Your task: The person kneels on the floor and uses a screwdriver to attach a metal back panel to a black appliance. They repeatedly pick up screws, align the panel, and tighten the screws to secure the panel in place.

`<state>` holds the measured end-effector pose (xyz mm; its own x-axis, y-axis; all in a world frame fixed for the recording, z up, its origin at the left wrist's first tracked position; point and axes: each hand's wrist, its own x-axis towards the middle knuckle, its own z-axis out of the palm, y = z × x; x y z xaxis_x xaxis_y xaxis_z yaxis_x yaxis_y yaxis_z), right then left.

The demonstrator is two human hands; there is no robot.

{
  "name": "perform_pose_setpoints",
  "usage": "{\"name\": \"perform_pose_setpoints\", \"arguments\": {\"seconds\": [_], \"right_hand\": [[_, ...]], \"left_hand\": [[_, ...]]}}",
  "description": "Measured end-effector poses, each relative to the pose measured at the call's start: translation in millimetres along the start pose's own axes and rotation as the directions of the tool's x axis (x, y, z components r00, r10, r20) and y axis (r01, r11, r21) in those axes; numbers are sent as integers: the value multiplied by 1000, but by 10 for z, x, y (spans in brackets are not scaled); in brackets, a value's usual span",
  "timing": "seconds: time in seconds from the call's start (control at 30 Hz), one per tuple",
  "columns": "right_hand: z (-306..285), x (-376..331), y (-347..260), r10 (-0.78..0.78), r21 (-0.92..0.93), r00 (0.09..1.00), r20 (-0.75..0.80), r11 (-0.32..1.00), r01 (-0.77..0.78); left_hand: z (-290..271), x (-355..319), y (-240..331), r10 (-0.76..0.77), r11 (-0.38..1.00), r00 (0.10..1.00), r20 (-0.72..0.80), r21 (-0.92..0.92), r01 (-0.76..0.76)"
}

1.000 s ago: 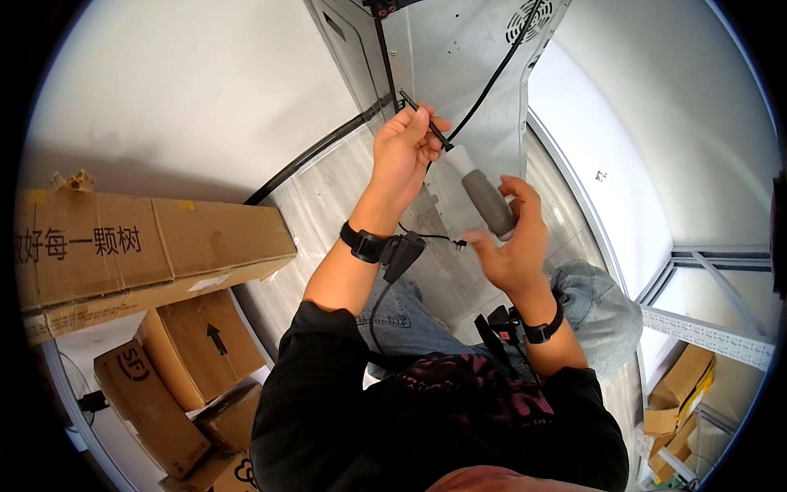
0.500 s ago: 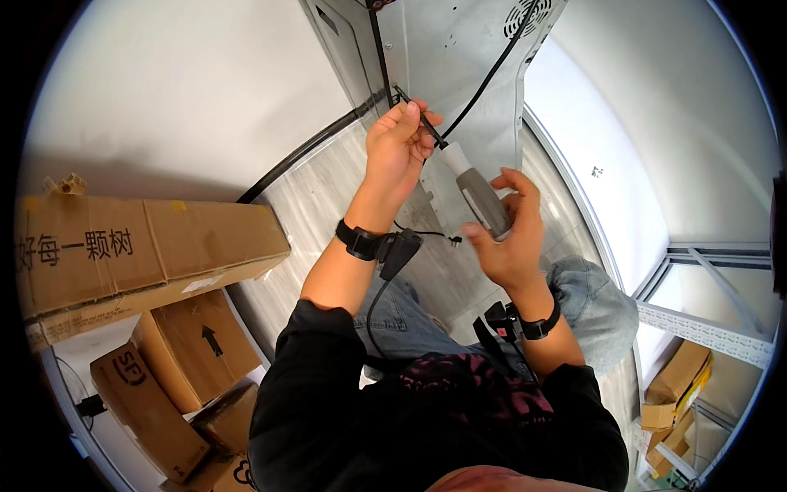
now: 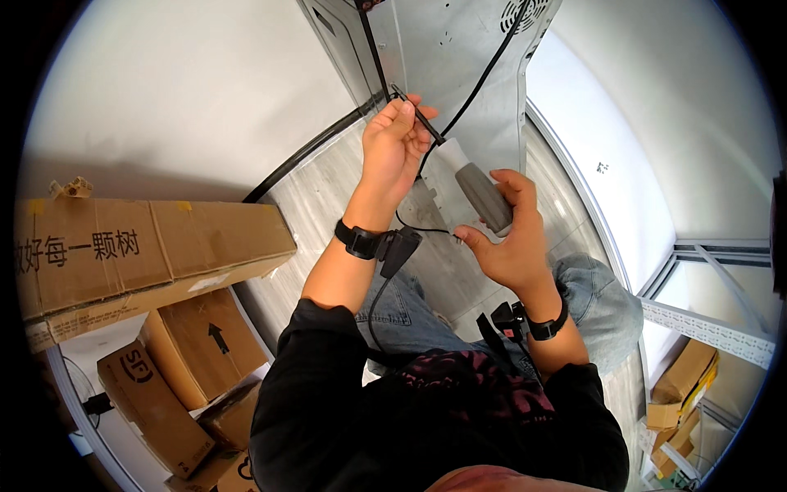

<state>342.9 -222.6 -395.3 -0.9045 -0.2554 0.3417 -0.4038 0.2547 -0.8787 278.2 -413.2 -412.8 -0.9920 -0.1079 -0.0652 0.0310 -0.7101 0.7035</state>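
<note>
A screwdriver [image 3: 482, 197] with a grey and white handle and a long black shaft slants up to the left. My left hand [image 3: 393, 143] is closed, pinching the shaft near its tip. Around the handle's butt end curls my right hand [image 3: 520, 238] in a loose hold, its thumb standing off the grip. The tip reaches the lower part of a grey metal cabinet [image 3: 447, 61], close to its inner corner; exactly what it touches is too small to tell. A black cable [image 3: 484, 86] runs down the panel behind the shaft.
Stacked cardboard boxes [image 3: 205, 340] and a long carton [image 3: 213, 238] stand at the left. A white metal rack [image 3: 705, 328] with boxes is at the right. A thin cable with a plug [image 3: 430, 230] hangs just left of my right thumb. My knee [image 3: 598, 303] is beside my right wrist.
The screwdriver's handle has turned about its axis: a pale strip that faced me is gone from sight. My right fingers have shifted slightly around it. My left hand stays on the shaft.
</note>
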Motion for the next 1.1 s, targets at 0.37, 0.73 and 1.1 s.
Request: {"name": "perform_pose_setpoints", "arguments": {"seconds": [0.37,0.73,1.1], "right_hand": [[-39,-11,-139,323,213,945,44,922,-325],[-743,64,-34,384,166,923,33,908,-384],[-2541,772,894,404,-350,882,244,885,-308]], "left_hand": [[-6,1,10,-25,1000,997,-77,2,25],[220,13,-321,-23,998,993,117,67,15],[1283,649,-1717,-68,975,986,152,221,33]]}}
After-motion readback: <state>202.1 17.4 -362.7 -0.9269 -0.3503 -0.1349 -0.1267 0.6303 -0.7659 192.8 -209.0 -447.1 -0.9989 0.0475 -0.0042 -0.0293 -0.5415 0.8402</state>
